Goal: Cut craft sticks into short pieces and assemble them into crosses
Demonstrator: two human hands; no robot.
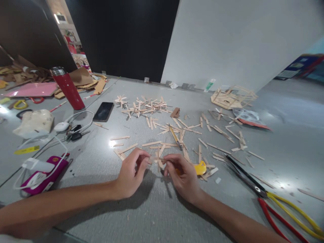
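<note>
Near the centre of the table, my left hand (133, 172) and my right hand (183, 175) face each other over a few joined wooden sticks (158, 158). The left thumb and fingertips pinch the left end of this small piece. On its other side, the right thumb and index finger close on a thin stick. A yellow tool (200, 167) lies by the right hand, partly hidden behind it. Loose wooden sticks (152, 144) are spread just beyond both hands, and a yellow cutter knife (175, 136) lies among them.
Large shears (258, 189) with red and yellow handles lie at the right. A stick frame (231, 98) stands at the back right. On the left are a red bottle (68, 88), a phone (103, 111), a purple power strip (45, 173) and white cables.
</note>
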